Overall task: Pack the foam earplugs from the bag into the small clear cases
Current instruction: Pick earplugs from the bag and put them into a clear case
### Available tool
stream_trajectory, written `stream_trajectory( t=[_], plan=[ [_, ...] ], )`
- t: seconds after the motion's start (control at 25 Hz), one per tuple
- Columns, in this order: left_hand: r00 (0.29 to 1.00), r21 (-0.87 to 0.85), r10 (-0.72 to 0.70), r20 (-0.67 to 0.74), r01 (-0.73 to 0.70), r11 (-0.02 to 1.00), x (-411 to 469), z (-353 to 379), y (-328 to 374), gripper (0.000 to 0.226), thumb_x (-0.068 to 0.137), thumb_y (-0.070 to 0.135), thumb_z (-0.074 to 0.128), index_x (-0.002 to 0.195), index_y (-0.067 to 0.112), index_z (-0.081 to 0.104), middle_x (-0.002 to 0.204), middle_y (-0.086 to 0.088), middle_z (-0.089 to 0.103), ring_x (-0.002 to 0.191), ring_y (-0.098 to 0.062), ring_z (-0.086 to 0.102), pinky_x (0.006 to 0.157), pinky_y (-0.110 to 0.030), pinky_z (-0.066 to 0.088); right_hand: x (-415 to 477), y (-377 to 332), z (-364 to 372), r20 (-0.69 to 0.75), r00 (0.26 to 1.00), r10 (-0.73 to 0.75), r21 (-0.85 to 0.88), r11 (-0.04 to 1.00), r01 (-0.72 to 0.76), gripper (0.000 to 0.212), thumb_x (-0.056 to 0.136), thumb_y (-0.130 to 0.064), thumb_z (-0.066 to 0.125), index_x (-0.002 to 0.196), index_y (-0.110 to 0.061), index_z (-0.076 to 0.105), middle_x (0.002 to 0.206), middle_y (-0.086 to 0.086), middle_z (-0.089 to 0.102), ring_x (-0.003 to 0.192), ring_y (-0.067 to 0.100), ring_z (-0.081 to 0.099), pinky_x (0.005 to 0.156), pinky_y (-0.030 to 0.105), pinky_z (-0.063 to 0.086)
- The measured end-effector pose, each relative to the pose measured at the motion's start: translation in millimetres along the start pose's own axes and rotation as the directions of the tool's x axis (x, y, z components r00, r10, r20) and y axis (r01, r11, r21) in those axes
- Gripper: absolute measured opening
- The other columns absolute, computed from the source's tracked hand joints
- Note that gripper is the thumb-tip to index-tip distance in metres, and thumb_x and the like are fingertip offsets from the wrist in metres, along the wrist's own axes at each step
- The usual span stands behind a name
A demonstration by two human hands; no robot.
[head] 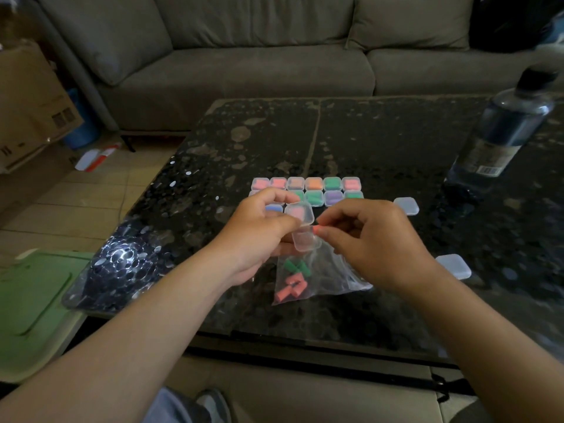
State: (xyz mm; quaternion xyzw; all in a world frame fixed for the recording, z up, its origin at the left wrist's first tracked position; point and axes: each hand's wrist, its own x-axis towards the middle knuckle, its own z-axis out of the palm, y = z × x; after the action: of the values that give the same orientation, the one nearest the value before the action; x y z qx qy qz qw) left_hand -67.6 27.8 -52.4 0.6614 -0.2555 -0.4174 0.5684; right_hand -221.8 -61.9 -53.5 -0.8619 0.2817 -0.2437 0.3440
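Head view: at the far left a cardboard box (27, 99) is seen on the floor. Nearer, a pale green plastic panel (36, 300) is seen beside the corner of the dark speckled counter (381, 141). A grey sofa (244, 65) is set behind the counter.

Left of centre, the left grip (256, 233) is closed round an open clear case (306, 241), which is held just above the counter with its lid tipped up on the far side. Behind both hands, filled cases (314, 184) are laid in tidy rows, touching one another, with pink, orange, green, purple and blue shown through the lids. Part of the nearer rows is hidden by the left grip.

Below the held case, a clear bag (332, 279) is laid flat on the counter, and loose green earplugs (297, 267) and pink earplugs (290, 288) are seen inside its left end.

Right of centre, the right grip (375, 239) is pinched on a single pink earplug (317, 229) between thumb and forefinger, just beside the rim of the open case. Whether the two touch cannot be told.

Further right, a far empty case (406, 206) and a near empty case (453, 266) are laid closed and well apart on the counter. At the far right a clear water bottle (503, 129) with a dark cap is stood on the counter.
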Motion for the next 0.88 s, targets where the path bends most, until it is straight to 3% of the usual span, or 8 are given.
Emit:
stream_trajectory(
  t=[0.2,0.6,0.88],
  plan=[
    [0.998,-0.047,-0.019,0.063,0.022,0.999,-3.9,3.6,2.3,0.03,0.094,-0.007,0.06,0.119,0.01,0.061,0.089,-0.021,0.072,0.067,-0.026,0.072,0.064,-0.036,0.06,0.3,2.6,5.1,-0.014,1.0,-0.013,-0.025,1.0,0.012,0.008,0.084,-0.025,0.079,0.091,-0.028,0.077,0.087,-0.017,0.063,0.075,-0.003,0.061,0.066,0.014,0.048],
    [0.991,-0.068,-0.002,0.13,0.01,0.998,-9.1,3.9,5.1,0.04,0.09,-0.011,0.064,0.125,0.006,0.057,0.08,-0.017,0.074,0.066,-0.023,0.072,0.065,-0.032,0.061,-0.6,-0.2,4.2,-0.004,1.0,0.001,-0.046,0.999,-0.001,0.012,0.081,-0.026,0.08,0.092,-0.031,0.079,0.09,-0.016,0.062,0.076,-0.001,0.059,0.064,0.012,0.044],
    [0.99,-0.01,0.015,0.141,-0.014,1.0,-7.9,0.2,1.2,0.037,0.088,-0.007,0.07,0.12,0.011,0.061,0.092,-0.026,0.07,0.075,-0.03,0.072,0.075,-0.038,0.062,-2.2,-2.2,5.3,0.003,1.0,0.015,-0.082,0.997,-0.015,0.011,0.083,-0.024,0.079,0.093,-0.028,0.078,0.09,-0.015,0.063,0.076,0.001,0.06,0.065,0.013,0.046]
  ],
)
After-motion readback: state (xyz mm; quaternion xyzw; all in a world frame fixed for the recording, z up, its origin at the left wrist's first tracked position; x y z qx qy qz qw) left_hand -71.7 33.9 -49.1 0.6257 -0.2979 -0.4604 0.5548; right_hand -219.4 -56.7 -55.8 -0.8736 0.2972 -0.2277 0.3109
